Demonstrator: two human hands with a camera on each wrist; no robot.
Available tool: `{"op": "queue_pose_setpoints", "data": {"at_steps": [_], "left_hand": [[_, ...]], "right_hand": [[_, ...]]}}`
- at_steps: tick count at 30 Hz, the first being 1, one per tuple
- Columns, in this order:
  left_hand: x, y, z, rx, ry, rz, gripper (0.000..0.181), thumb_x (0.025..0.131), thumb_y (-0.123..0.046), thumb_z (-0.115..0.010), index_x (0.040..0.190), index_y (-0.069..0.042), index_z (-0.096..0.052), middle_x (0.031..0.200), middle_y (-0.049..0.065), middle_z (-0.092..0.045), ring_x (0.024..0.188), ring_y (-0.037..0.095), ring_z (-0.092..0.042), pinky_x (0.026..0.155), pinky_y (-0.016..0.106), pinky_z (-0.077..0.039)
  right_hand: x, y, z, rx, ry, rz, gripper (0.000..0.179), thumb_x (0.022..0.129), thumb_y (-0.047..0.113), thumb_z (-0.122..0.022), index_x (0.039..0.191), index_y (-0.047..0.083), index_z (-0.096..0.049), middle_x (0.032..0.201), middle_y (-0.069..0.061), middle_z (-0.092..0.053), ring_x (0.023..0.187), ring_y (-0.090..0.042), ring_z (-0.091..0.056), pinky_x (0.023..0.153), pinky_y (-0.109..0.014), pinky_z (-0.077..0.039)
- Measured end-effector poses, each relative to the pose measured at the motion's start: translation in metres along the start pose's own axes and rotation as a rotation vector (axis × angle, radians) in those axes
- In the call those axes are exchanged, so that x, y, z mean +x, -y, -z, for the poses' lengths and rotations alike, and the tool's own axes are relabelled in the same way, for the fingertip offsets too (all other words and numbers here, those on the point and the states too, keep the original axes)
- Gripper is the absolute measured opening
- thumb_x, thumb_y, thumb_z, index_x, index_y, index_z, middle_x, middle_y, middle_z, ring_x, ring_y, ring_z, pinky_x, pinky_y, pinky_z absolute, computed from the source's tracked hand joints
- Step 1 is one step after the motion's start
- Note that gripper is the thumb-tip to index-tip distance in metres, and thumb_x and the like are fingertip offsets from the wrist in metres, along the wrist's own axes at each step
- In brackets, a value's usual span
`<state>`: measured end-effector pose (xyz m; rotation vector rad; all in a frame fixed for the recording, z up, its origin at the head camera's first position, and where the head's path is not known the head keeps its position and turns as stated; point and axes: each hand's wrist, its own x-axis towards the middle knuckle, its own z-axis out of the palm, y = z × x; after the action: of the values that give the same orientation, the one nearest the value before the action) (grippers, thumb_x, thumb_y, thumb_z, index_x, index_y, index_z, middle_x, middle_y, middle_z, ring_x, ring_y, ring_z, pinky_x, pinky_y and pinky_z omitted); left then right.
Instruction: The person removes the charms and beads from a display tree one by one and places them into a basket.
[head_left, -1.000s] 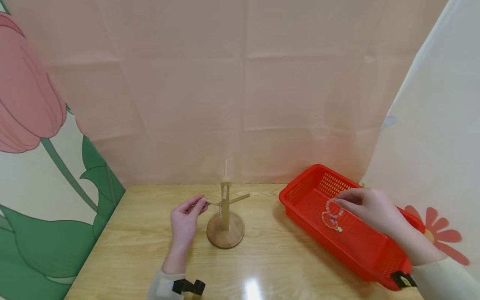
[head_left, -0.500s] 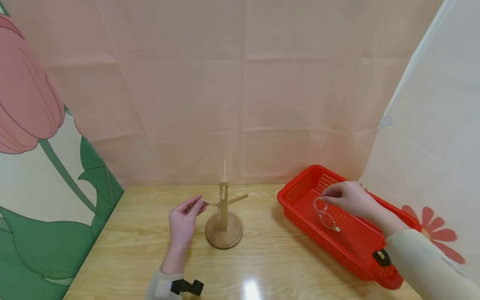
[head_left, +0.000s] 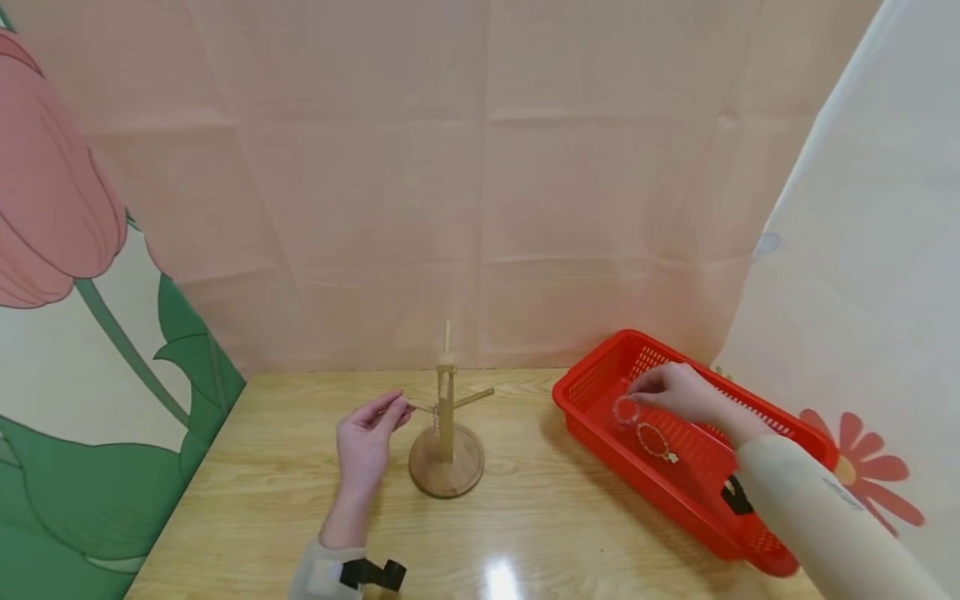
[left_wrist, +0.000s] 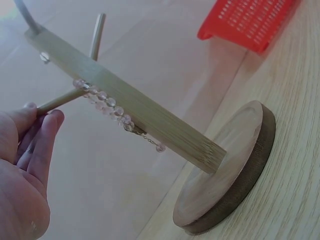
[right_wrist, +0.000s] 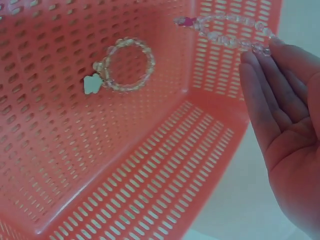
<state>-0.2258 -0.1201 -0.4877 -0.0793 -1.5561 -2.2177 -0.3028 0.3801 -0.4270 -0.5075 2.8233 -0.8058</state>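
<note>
Hands apart: left hand (head_left: 363, 442) pinches peg (left_wrist: 62, 101) of wooden stand (left_wrist: 150, 119), beaded bracelet (left_wrist: 110, 102) hung there; right hand (head_left: 684, 394) pinches clear bracelet (right_wrist: 225, 40) over red basket (head_left: 637, 472), yellowish bracelet (right_wrist: 150, 62) lying inside.

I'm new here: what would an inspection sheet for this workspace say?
Surface: wood-grain table.
Job's things: wooden stand, a beaded bracelet hanging on one peg; red basket, a charm bracelet lying inside.
Clutter: nothing seen.
Fingers: left fingers pinch that peg; right fingers pinch a third bracelet; whether it touches the basket is unclear.
Cables: nothing seen.
Surroundings: pinkish backdrop behind; tulip print at left, red flower print at right.
</note>
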Motion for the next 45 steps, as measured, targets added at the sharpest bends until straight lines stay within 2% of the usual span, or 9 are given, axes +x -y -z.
{"op": "queue_pose_setpoints", "data": {"at_steps": [4, 7, 10, 12, 17, 23, 27, 37, 45], "left_hand": [[0.0, 0.0, 0.0, 0.003, 0.005, -0.011, 0.024, 0.097, 0.011, -0.073, 0.116, 0.025, -0.068, 0.098, 0.026, -0.078, 0.082, 0.015, -0.08, 0.079, 0.031, -0.067], [-0.001, 0.0, 0.0, 0.006, 0.006, -0.013, 0.023, 0.097, 0.012, -0.072, 0.116, 0.025, -0.067, 0.097, 0.029, -0.077, 0.082, 0.015, -0.08, 0.079, 0.032, -0.067], [-0.001, 0.001, 0.0, 0.007, 0.005, -0.012, 0.021, 0.097, 0.012, -0.072, 0.115, 0.023, -0.069, 0.098, 0.034, -0.075, 0.082, 0.016, -0.08, 0.079, 0.032, -0.068], [-0.001, 0.001, 0.0, 0.011, 0.0, -0.008, 0.019, 0.097, 0.011, -0.073, 0.113, 0.02, -0.072, 0.097, 0.031, -0.076, 0.082, 0.016, -0.08, 0.08, 0.032, -0.067], [0.001, 0.001, -0.001, 0.014, -0.003, -0.007, 0.02, 0.097, 0.009, -0.074, 0.113, 0.02, -0.071, 0.099, 0.027, -0.077, 0.083, 0.015, -0.08, 0.081, 0.032, -0.067], [0.002, -0.001, -0.001, 0.01, -0.008, -0.004, 0.022, 0.097, 0.011, -0.073, 0.115, 0.022, -0.07, 0.102, 0.033, -0.075, 0.082, 0.015, -0.08, 0.08, 0.032, -0.067], [0.002, -0.001, -0.001, 0.003, -0.002, 0.003, 0.025, 0.097, 0.012, -0.073, 0.117, 0.025, -0.067, 0.102, 0.031, -0.076, 0.082, 0.015, -0.08, 0.08, 0.032, -0.067], [0.001, 0.0, 0.0, 0.003, -0.005, -0.003, 0.023, 0.097, 0.012, -0.073, 0.116, 0.023, -0.069, 0.102, 0.037, -0.073, 0.082, 0.016, -0.08, 0.08, 0.032, -0.068], [-0.001, -0.002, -0.001, -0.003, -0.004, -0.003, 0.023, 0.096, 0.013, -0.072, 0.116, 0.024, -0.068, 0.104, 0.036, -0.074, 0.083, 0.015, -0.08, 0.08, 0.032, -0.067]], "right_hand": [[0.003, -0.005, -0.008, 0.03, 0.062, -0.01, 0.015, 0.101, 0.02, -0.079, 0.114, 0.013, -0.082, 0.106, -0.003, -0.079, 0.091, -0.02, -0.071, 0.083, -0.035, -0.066], [0.003, -0.008, -0.012, 0.052, 0.091, -0.003, 0.014, 0.101, 0.017, -0.077, 0.114, 0.012, -0.081, 0.106, -0.006, -0.079, 0.094, -0.025, -0.073, 0.084, -0.041, -0.067], [0.003, -0.01, -0.015, 0.072, 0.099, -0.021, 0.013, 0.101, 0.015, -0.077, 0.114, 0.012, -0.081, 0.107, -0.006, -0.079, 0.097, -0.03, -0.074, 0.086, -0.043, -0.067], [0.003, -0.012, -0.015, 0.075, 0.103, -0.019, 0.014, 0.102, 0.013, -0.076, 0.115, 0.009, -0.081, 0.108, -0.008, -0.079, 0.099, -0.032, -0.074, 0.087, -0.045, -0.067], [0.007, -0.015, -0.016, 0.066, 0.099, -0.029, 0.016, 0.102, 0.013, -0.076, 0.116, 0.008, -0.081, 0.111, -0.01, -0.078, 0.102, -0.033, -0.073, 0.088, -0.047, -0.067], [0.013, -0.02, -0.019, 0.033, 0.068, -0.028, 0.014, 0.101, 0.014, -0.077, 0.113, 0.01, -0.082, 0.11, -0.011, -0.079, 0.099, -0.028, -0.074, 0.088, -0.046, -0.067], [0.016, -0.021, -0.022, 0.004, 0.048, -0.029, 0.012, 0.1, 0.012, -0.078, 0.111, 0.01, -0.082, 0.107, -0.01, -0.079, 0.095, -0.025, -0.073, 0.088, -0.047, -0.067], [0.018, -0.017, -0.024, -0.029, 0.025, -0.054, 0.015, 0.101, 0.012, -0.077, 0.114, 0.009, -0.081, 0.109, -0.009, -0.079, 0.096, -0.022, -0.071, 0.092, -0.052, -0.065], [0.02, -0.016, -0.025, -0.057, 0.004, -0.015, 0.012, 0.101, 0.01, -0.077, 0.111, 0.008, -0.081, 0.106, -0.009, -0.079, 0.094, -0.021, -0.071, 0.09, -0.052, -0.065]]}}
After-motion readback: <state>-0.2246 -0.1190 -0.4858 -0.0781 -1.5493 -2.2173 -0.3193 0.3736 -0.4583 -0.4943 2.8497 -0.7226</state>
